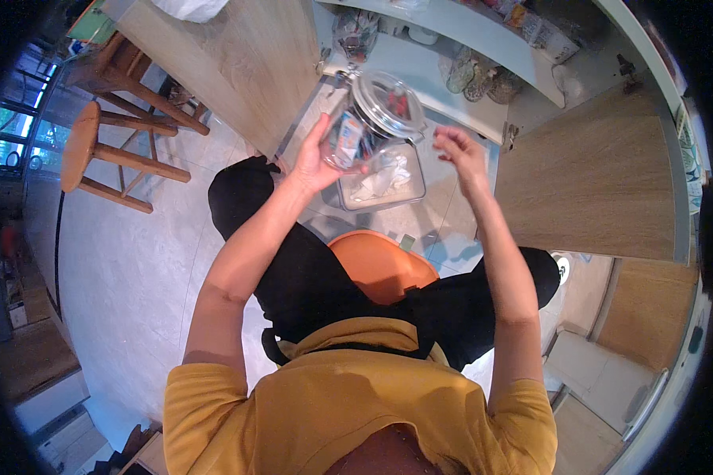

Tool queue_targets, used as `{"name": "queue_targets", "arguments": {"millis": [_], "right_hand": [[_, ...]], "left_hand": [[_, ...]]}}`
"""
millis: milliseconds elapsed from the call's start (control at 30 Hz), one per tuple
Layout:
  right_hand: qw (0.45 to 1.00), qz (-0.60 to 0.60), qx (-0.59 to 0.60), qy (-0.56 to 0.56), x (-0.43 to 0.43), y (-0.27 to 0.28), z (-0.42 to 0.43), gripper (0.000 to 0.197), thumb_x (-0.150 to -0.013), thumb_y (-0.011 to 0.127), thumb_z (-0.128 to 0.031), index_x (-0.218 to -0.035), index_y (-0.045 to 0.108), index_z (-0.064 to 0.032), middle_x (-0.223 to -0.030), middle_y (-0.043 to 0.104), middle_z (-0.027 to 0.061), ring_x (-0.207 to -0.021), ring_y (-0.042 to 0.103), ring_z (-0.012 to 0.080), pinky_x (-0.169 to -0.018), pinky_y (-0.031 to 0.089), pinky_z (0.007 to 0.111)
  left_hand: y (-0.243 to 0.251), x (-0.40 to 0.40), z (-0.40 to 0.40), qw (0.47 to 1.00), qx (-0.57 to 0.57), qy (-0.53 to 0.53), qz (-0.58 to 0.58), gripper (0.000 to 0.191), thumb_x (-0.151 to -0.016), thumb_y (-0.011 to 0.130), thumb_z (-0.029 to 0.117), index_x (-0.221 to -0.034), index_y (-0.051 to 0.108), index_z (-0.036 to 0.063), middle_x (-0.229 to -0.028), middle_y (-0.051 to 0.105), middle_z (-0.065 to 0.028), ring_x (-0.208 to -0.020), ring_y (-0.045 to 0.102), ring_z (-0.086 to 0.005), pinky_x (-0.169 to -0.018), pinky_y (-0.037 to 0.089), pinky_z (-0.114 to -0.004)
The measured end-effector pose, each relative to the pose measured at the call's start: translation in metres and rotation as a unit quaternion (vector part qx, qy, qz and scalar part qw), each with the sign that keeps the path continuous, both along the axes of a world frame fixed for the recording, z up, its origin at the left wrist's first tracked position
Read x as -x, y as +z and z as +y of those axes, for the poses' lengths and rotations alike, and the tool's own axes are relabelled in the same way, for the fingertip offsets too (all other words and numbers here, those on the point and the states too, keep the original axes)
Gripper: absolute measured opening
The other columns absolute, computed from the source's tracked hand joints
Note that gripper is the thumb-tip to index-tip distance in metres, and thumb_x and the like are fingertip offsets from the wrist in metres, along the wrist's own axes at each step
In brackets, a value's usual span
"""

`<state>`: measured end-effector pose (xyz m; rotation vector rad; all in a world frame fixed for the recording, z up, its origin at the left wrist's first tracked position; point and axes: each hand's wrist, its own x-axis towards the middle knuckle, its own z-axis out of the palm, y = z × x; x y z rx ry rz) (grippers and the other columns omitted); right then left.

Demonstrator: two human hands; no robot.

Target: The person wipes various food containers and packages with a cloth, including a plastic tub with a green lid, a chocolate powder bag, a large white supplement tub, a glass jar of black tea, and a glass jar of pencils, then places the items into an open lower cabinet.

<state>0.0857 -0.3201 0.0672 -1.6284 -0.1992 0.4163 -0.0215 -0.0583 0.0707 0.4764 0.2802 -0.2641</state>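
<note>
My left hand (316,159) holds a clear clip-top jar (338,148) by its side and base, tilted. Its round transparent lid (386,101) has a metal clasp and appears to be down. Through the wall a white-and-blue packet (349,139) shows, with dark and red items that I cannot make out. To the right of the jar, apart from it, my right hand (460,151) is raised, its fingers loosely curled and slightly blurred, with nothing visible in them. Below the jar, on the floor, stands a clear plastic container (380,206) with crumpled white material (383,178) inside.
An open cabinet ahead has a white shelf (481,41), bagged goods (356,29) and several jars (475,77). Its wooden doors (237,65) stand at left and right (594,184). An orange seat (380,261) lies between my legs. Wooden stools (83,148) stand left.
</note>
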Motion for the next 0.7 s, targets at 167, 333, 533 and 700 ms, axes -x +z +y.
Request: {"name": "queue_targets", "arguments": {"millis": [167, 333, 533, 700], "right_hand": [[0.973, 0.173, 0.131, -0.079, 0.018, -0.16, 0.008, 0.013, -0.085, 0.056, -0.016, -0.093, 0.062, -0.0094, -0.091, 0.063, 0.004, -0.079, 0.06, 0.0149, -0.063, 0.047, 0.028], [0.833, -0.445, 0.327, 0.014, 0.035, -0.186, 0.05, 0.01, -0.079, 0.059, -0.015, -0.087, 0.064, -0.0146, -0.093, 0.062, 0.0088, -0.079, 0.061, 0.0231, -0.062, 0.047, 0.033], [0.809, -0.376, 0.431, 0.137, 0.031, -0.191, 0.06, 0.008, -0.075, 0.061, -0.016, -0.081, 0.065, -0.0137, -0.079, 0.063, 0.0105, -0.071, 0.061, 0.0301, -0.061, 0.047, 0.041], [0.97, -0.072, 0.218, -0.084, -0.015, -0.183, 0.013, 0.01, -0.081, 0.056, -0.008, -0.08, 0.065, -0.0063, -0.071, 0.064, 0.0086, -0.061, 0.061, 0.0186, -0.053, 0.048, 0.034]], "left_hand": [[-0.034, 0.001, 0.025, 0.999, 0.021, 0.037, -0.013, 0.056, -0.086, 0.044, 0.058, -0.121, 0.049, 0.0153, -0.114, 0.057, -0.0089, -0.097, 0.056, -0.0298, -0.071, 0.046, -0.054], [-0.026, -0.019, 0.019, 0.999, 0.001, 0.041, -0.029, 0.055, -0.087, 0.041, 0.056, -0.124, 0.047, 0.0157, -0.115, 0.056, -0.009, -0.098, 0.056, -0.0295, -0.071, 0.047, -0.05], [-0.034, -0.035, 0.016, 0.999, 0.024, 0.03, 0.015, 0.055, -0.089, 0.033, 0.056, -0.125, 0.047, 0.0175, -0.12, 0.054, -0.0097, -0.103, 0.054, -0.0312, -0.073, 0.046, -0.055], [-0.024, -0.034, 0.009, 0.998, 0.047, 0.031, 0.006, 0.054, -0.089, 0.033, 0.057, -0.123, 0.047, 0.0172, -0.116, 0.055, -0.0102, -0.098, 0.055, -0.0312, -0.071, 0.047, -0.053]]}}
